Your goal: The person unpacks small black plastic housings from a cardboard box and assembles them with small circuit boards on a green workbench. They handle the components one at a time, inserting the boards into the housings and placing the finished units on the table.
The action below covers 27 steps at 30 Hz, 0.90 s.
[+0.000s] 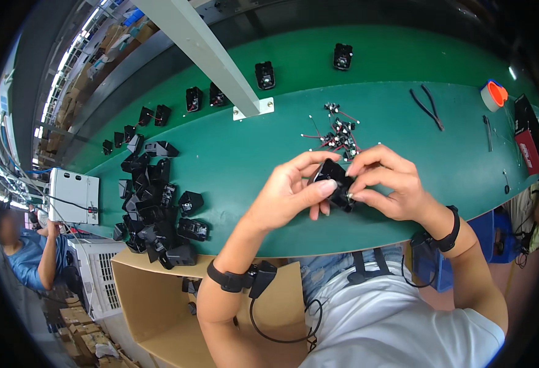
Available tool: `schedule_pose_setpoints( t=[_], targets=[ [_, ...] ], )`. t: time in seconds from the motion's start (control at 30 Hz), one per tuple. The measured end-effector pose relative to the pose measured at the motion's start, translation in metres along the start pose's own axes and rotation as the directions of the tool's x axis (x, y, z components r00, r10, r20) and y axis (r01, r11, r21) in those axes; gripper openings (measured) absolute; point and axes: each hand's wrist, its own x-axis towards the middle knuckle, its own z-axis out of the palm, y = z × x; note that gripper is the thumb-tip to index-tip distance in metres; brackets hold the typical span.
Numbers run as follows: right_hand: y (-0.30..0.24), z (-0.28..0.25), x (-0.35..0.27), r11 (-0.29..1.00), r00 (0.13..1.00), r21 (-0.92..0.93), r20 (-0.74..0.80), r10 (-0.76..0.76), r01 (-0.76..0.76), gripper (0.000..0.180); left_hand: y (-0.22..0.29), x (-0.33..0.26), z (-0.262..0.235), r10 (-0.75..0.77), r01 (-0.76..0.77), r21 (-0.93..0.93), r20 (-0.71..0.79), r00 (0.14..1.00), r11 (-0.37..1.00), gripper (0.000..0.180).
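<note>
A black plastic housing point(329, 172) is held above the near part of the green bench. My left hand point(295, 191) is closed around its left side, thumb on top. At its right side my right hand point(387, 183) pinches with thumb and fingers; a small pale spot shows at the fingertips, too small to name. Just beyond my hands lies a loose heap of small black parts with red and black wires point(342, 134). The inside of the housing is mostly hidden by my fingers.
A pile of black housings point(150, 202) covers the bench's left side, above an open cardboard box point(159, 300). More housings point(264, 75) stand along the green belt behind a grey post point(211, 55). Pliers point(427, 109) and an orange-white tape roll point(494, 95) lie right. Another person point(30, 251) is far left.
</note>
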Motion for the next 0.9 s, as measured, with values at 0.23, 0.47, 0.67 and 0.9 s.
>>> schedule_pose_setpoints(
  t=[0.23,0.47,0.67,0.9],
  targets=[
    [0.000,0.009,-0.002,0.986,0.995,-0.132,0.017,-0.099,0.101,0.018,-0.021,0.005,0.005,-0.104,0.101,-0.047,-0.047,0.993,0.994,0.040],
    [0.000,0.011,-0.003,0.982,0.999,-0.182,0.008,-0.051,0.052,0.017,-0.023,0.007,0.004,-0.055,0.053,-0.031,-0.092,0.994,0.998,0.041],
    [-0.004,0.014,-0.009,0.994,0.993,-0.057,-0.081,0.091,-0.095,0.016,-0.019,0.005,0.007,-0.054,0.041,-0.112,-0.111,0.992,0.993,0.041],
    [0.000,0.012,-0.006,0.990,0.996,-0.127,0.044,0.073,-0.067,0.020,-0.024,0.006,0.007,-0.103,0.097,-0.067,-0.103,0.989,0.993,0.045]
  ],
)
